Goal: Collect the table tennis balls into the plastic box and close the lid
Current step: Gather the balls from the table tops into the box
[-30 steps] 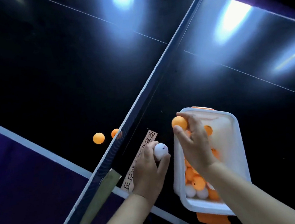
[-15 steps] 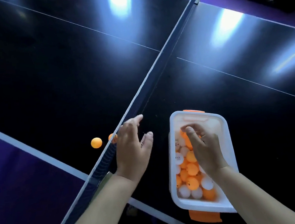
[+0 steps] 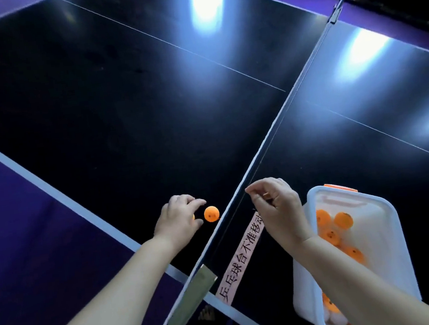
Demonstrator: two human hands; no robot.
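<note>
On the dark table (image 3: 123, 119), left of the net (image 3: 271, 134), a loose orange ball (image 3: 211, 213) is seen just beside the fingertips of the left hand (image 3: 177, 217), not clearly touched by them. That hand is held knuckles up with its fingers curled downward, and an orange sliver (image 3: 193, 216) is glimpsed at its edge; whether anything is gripped beneath the palm cannot be told. The right hand (image 3: 277, 203) is raised near the net's top band, its fingers loosely curled, thumb and forefinger brought close together, and nothing is seen held in it. The white plastic box (image 3: 386, 249) is placed on the table right of the net, uncovered, with an orange clasp (image 3: 340, 186) at its far end; collected balls (image 3: 342, 220), orange and white, are piled inside, partly hidden by the right forearm, which crosses over the box. A pink paper strip (image 3: 242, 255) printed with black characters is laid flat between the net and the box.
</note>
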